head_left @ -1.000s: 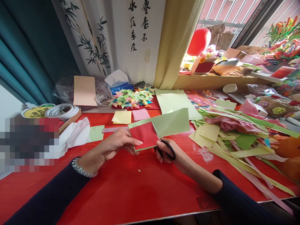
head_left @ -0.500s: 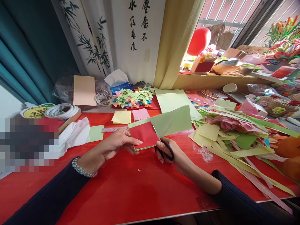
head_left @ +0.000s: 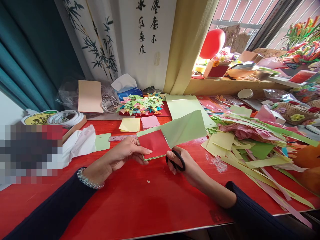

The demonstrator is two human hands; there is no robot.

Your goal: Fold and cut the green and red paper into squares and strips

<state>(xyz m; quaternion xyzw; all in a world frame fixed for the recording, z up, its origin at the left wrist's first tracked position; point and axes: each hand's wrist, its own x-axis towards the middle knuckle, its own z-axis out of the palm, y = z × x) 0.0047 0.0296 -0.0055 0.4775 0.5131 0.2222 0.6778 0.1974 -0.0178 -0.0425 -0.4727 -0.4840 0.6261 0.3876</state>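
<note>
A red paper square (head_left: 156,143) lies on top of a larger light green sheet (head_left: 186,130); my left hand (head_left: 130,150) pinches both at their left side, thumb on the red. Black-handled scissors (head_left: 179,160) are in my right hand (head_left: 183,161), at the right edge of the red square. The blades are mostly hidden by the paper. The green sheet sticks out to the right above my right hand. Behind the held paper, a yellow square stack (head_left: 130,125), a pink square (head_left: 149,122) and a pink ruler (head_left: 122,138) rest on the red table (head_left: 140,206).
Paper strips and scraps (head_left: 260,150) are heaped at the right. Folded colourful paper pieces (head_left: 142,104) form a pile at the back, near a large green sheet (head_left: 185,105). White tissue (head_left: 81,141) and tape rolls (head_left: 65,118) are at the left.
The free part of the green sheet has lifted slightly at its right end. My right hand and the scissors have barely shifted; my left hand keeps its hold.
</note>
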